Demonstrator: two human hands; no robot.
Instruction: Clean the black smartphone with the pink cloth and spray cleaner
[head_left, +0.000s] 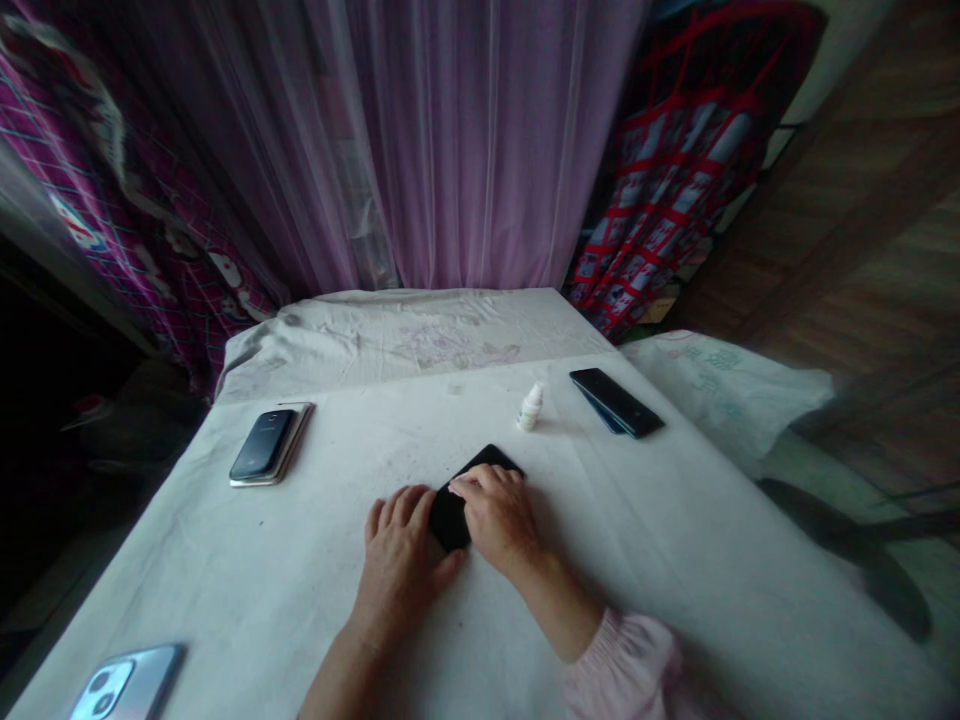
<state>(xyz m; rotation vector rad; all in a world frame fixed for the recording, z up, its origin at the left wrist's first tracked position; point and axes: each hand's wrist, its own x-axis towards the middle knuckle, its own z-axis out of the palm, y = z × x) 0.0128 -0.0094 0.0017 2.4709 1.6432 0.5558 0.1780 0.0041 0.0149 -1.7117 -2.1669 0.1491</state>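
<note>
A black smartphone [471, 497] lies flat on the white cloth, partly hidden by both hands. My right hand [499, 515] rests across its top with the fingers draped over it. My left hand [401, 545] lies flat on the cloth, its fingertips and thumb against the phone's lower left edge. A small white dropper bottle [530, 408] stands upright beyond the hands. Farther right, a black phone [616, 402] lies on a blue item. To the left, a dark phone [262, 445] sits on a pale metallic phone [296, 440]. A silver phone [127, 683] with its camera lenses showing lies at the near left corner.
The white cloth-covered table [210, 560] has a crumpled sheet [390, 335] at its far end. A sheer purple curtain [450, 130] hangs behind it, with a red net [690, 160] and white bag [720, 390] to the right. A wooden floor [862, 250] shows beyond.
</note>
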